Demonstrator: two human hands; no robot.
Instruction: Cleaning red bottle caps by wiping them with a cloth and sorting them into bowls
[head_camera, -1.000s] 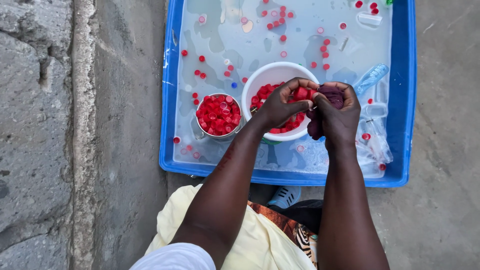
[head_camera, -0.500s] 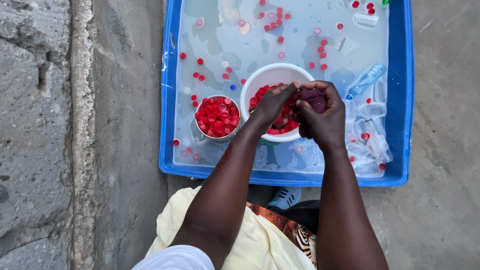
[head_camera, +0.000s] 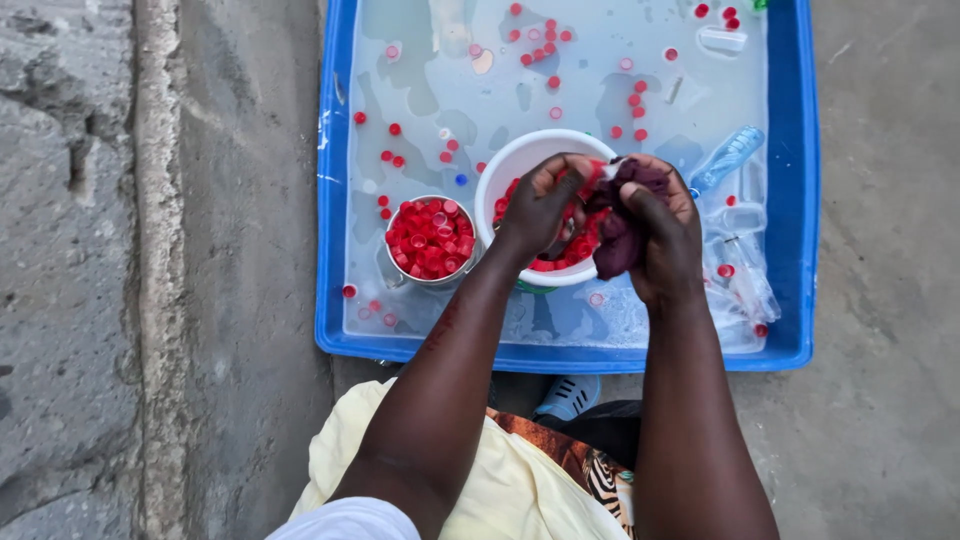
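A white bowl (head_camera: 512, 160) of red bottle caps stands in a blue tub (head_camera: 805, 180) of cloudy water. Both hands meet over the bowl's right side. My right hand (head_camera: 662, 235) grips a dark purple cloth (head_camera: 618, 245) bunched in its fingers. My left hand (head_camera: 540, 205) pinches something small against the cloth, most likely a red cap; it is mostly hidden by the fingers. A smaller metal bowl (head_camera: 432, 240) heaped with red caps sits just left of the white bowl.
Loose red caps (head_camera: 545, 35) float across the water. Clear plastic bottles (head_camera: 728, 155) lie along the tub's right side. Rough concrete ground surrounds the tub, with a raised stone edge (head_camera: 150, 250) at left. A shoe (head_camera: 570, 397) shows below the tub.
Both hands have stayed over the white bowl, shifting slightly. The cloth has turned in my right hand and my left fingers have moved against it.
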